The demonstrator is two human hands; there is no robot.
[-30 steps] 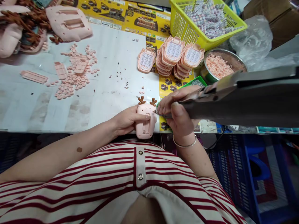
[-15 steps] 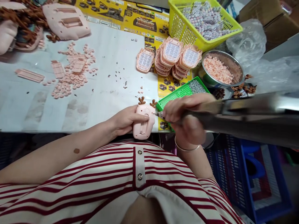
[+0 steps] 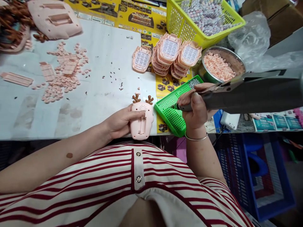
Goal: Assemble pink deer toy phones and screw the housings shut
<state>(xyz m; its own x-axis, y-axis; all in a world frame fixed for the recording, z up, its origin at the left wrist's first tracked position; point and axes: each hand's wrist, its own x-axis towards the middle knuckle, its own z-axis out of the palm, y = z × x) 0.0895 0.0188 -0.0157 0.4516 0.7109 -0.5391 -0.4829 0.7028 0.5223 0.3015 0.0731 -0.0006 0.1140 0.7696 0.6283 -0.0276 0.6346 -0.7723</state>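
At the table's front edge, my left hand [image 3: 119, 121] grips a pink toy phone [image 3: 148, 126] with brown antlers on top. Its back faces up, showing an uncovered battery slot and corner screw holes, and my thumb lies across it. My right hand [image 3: 197, 108] is wrapped around a grey electric screwdriver [image 3: 248, 94]. The screwdriver's tip points left, over the green perforated tray [image 3: 176, 124] and apart from the toy. Small metal screws [image 3: 194, 83] lie at that tray's far end.
Stacked pink keypad shells [image 3: 169, 47] stand behind the tray, near a yellow basket [image 3: 183, 25] of small parts and a metal bowl [image 3: 241, 64] of pink pieces. Loose pink parts [image 3: 62, 74] and larger pink shells [image 3: 55, 19] lie at left. Blue crates [image 3: 270, 217] are below right.
My right hand and the screwdriver have moved away from the toy phone's upper right corner to over the green tray. The view has shifted slightly; my left hand keeps its hold.
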